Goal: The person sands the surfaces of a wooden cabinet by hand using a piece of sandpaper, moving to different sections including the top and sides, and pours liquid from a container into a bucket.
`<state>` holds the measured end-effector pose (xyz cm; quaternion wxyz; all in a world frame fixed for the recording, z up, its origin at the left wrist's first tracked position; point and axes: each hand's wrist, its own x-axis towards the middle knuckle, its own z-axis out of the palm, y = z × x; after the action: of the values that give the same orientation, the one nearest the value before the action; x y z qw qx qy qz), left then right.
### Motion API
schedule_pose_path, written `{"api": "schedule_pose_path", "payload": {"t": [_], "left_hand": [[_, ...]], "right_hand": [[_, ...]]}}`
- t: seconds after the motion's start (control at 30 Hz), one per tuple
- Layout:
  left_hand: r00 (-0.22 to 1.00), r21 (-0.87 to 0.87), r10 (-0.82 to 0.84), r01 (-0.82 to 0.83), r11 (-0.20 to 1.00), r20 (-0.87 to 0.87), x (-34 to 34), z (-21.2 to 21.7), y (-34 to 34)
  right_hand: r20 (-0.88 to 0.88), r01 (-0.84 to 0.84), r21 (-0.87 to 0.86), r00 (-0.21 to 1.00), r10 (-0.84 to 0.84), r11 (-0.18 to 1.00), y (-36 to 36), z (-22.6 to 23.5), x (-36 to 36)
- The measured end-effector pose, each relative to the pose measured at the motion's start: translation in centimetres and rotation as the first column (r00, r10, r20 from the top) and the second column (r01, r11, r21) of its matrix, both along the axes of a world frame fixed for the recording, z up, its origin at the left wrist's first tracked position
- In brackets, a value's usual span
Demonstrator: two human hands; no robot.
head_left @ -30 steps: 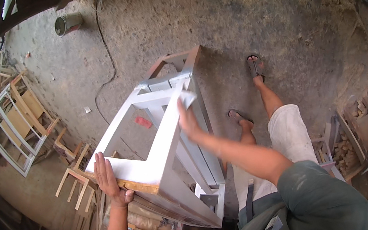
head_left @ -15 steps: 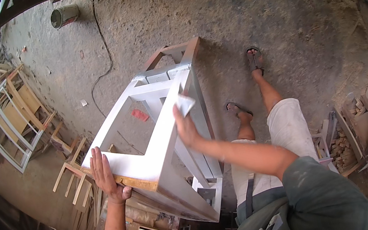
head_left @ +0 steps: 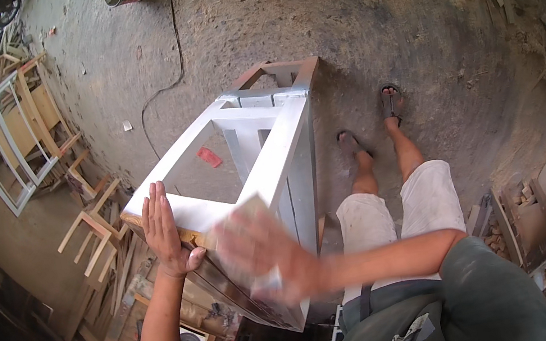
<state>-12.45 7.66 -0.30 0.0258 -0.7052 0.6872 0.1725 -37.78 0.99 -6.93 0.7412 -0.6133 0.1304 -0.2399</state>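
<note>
Touching white frame, left hand flat, thumb and fingers apart, blurred right hand clutching apparent paper

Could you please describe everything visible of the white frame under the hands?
The white frame looks like painted wood, with a rectangular opening in its upper face. Bare yellowish wood lines its near edge, brown wood its far end. It stretches away, left of the person's legs. The left hand rests on its near edge; the blurred right hand, with a pale sheet, hides its near right corner.
</note>
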Motion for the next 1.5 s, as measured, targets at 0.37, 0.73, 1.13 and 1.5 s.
{"api": "schedule_pose_path", "payload": {"t": [0.37,0.73,1.13,1.5], "left_hand": [[0.998,0.024,0.051,-0.05,0.998,-0.035,0.9,0.2,0.6],[0.992,0.028,0.089,-0.087,0.996,-0.084,1.1,0.1,1.3],[0.997,0.107,0.079,-0.079,0.991,0.005,1.1,0.4,1.6],[0.994,0.14,0.11,-0.11,0.984,0.007,0.8,0.8,2.1]], "right_hand": [[-0.179,-0.507,0.215,0.82,0.544,0.835,-7.3,-6.8,2.6],[-0.518,-0.473,0.243,0.675,0.526,0.847,-6.8,-12.6,2.8],[-0.643,-0.478,0.27,0.556,0.526,0.836,-6.8,-19.2,4.9],[-0.65,-0.372,0.324,0.58,0.49,0.87,-6.9,-20.3,5.3]]}}
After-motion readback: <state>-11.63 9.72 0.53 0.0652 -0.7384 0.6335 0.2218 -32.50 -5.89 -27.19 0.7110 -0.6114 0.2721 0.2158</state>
